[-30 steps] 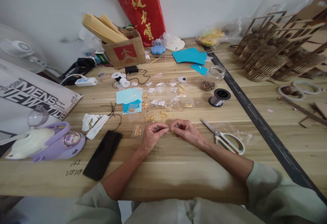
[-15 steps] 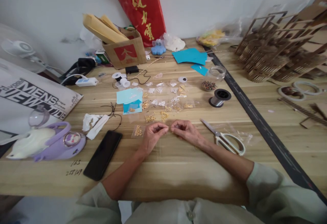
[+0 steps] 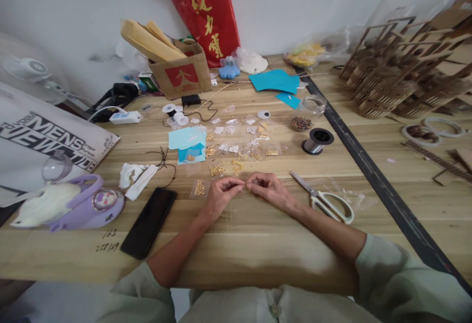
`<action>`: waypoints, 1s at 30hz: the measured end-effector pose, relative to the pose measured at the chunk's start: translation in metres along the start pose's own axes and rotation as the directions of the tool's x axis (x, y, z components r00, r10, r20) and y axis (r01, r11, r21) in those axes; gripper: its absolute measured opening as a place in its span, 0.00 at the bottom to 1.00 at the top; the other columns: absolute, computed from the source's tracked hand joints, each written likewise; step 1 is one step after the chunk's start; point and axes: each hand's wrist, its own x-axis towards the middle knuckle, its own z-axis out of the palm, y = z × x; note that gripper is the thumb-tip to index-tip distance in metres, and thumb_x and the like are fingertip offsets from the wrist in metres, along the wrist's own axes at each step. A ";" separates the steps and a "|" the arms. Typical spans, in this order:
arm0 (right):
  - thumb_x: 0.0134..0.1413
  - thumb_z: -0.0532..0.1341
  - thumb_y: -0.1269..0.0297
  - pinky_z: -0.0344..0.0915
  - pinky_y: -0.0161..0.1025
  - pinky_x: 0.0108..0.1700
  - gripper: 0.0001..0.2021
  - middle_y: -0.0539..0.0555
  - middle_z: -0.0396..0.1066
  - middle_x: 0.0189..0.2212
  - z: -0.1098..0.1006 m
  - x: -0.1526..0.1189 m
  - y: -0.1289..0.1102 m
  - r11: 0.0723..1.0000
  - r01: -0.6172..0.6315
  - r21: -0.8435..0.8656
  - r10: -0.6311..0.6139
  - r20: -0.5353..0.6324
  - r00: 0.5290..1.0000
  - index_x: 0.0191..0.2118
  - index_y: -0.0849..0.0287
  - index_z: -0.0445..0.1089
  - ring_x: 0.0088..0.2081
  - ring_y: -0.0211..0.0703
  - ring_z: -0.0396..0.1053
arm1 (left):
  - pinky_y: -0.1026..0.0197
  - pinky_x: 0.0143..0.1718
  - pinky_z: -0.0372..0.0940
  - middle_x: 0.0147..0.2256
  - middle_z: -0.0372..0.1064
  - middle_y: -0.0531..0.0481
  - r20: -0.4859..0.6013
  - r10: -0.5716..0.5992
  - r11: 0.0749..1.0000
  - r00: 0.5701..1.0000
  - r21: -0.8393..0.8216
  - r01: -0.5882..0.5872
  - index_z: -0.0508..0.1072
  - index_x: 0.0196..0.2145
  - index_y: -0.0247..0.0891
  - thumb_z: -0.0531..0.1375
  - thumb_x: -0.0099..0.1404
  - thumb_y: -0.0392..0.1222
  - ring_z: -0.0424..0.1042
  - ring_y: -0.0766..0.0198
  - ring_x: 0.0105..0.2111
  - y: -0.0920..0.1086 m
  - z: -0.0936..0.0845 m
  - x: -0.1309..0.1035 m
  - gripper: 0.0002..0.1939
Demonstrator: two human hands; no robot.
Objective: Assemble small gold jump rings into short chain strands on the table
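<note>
My left hand (image 3: 221, 195) and my right hand (image 3: 268, 189) meet almost fingertip to fingertip above the wooden table (image 3: 258, 249). Thumb and forefinger are pinched on each; what they grip is too small to make out. A thin, pale line runs down below my left hand. Just beyond the fingers lie small heaps of gold beads (image 3: 217, 170), and a small bag of gold beads (image 3: 199, 189) is left of my left hand. Silver pieces (image 3: 233, 149) lie farther back. White-handled scissors (image 3: 324, 202) rest to the right of my right hand.
A black phone (image 3: 148, 223) lies left of my left forearm. Behind the scissors stand a wire spool (image 3: 317, 141) and a jar of dark beads (image 3: 302, 123). Blue cards (image 3: 191, 152) lie left of the bead packets. Wooden baskets (image 3: 383, 82) fill the back right.
The fingertips of my two hands have come slightly closer together. Otherwise the hands and the things on the table look the same.
</note>
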 end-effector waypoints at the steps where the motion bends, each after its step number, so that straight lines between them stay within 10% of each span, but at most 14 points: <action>1: 0.50 0.61 0.51 0.49 0.31 0.21 0.16 0.46 0.60 0.18 0.000 0.000 0.000 1.000 0.001 0.004 -0.001 0.001 1.000 0.28 0.61 0.68 0.20 0.31 0.53 | 0.65 0.32 0.66 0.25 0.73 0.50 -0.003 -0.001 1.000 1.000 0.000 0.001 0.78 0.27 0.35 0.67 0.50 0.41 0.71 0.66 0.27 0.000 0.000 0.000 0.07; 30: 0.49 0.62 0.55 0.52 0.30 0.20 0.13 0.46 0.62 0.18 -0.001 0.001 0.003 0.999 -0.032 0.003 0.032 0.028 0.999 0.29 0.62 0.70 0.19 0.30 0.56 | 0.66 0.31 0.66 0.29 0.72 0.49 -0.009 0.195 0.977 0.981 0.088 -0.194 0.75 0.25 0.35 0.65 0.52 0.35 0.70 0.66 0.29 -0.006 0.002 -0.001 0.02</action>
